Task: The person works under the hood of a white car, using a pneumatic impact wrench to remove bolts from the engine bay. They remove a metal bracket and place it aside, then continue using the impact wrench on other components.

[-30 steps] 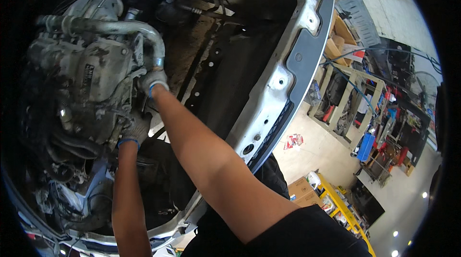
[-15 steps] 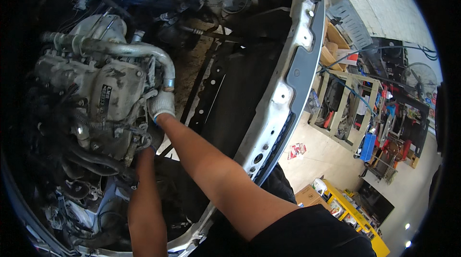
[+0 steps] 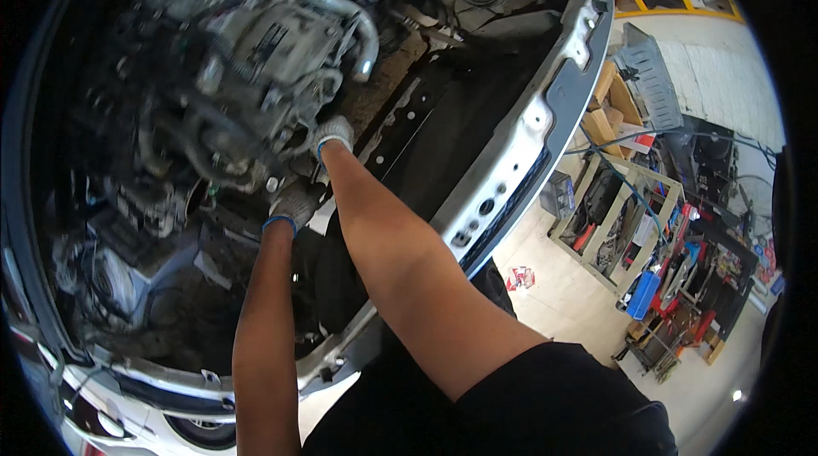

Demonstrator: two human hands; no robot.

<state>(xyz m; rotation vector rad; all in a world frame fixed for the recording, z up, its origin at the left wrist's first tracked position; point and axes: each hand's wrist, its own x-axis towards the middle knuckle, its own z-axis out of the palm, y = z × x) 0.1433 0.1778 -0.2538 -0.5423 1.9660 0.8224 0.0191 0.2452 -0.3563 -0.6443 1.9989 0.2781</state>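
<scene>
A dirty grey engine (image 3: 273, 38) fills the upper left of an open car engine bay. A bent silver pipe (image 3: 368, 43) runs along its top and down its near side. My right hand (image 3: 334, 131), in a white knit glove, is against the engine's lower side below the pipe's end; its fingers are hidden. Lower and further left, my left hand (image 3: 294, 203) wears the same kind of glove with a blue cuff. It looks curled beside a dark part at the engine's lower edge, and what it grips cannot be made out.
A silver front crossmember (image 3: 535, 119) borders the bay on the right. Dark hoses (image 3: 204, 168) cross the engine's lower side. Beyond the car stand a wooden-framed rack (image 3: 596, 226) of parts, a blue bin (image 3: 644, 294) and a grey ribbed panel (image 3: 652, 72).
The view has shifted, so the engine now sits higher and further right. My left hand, mostly hidden before, now shows its glove. My right hand is lower along the engine, away from the pipe's end.
</scene>
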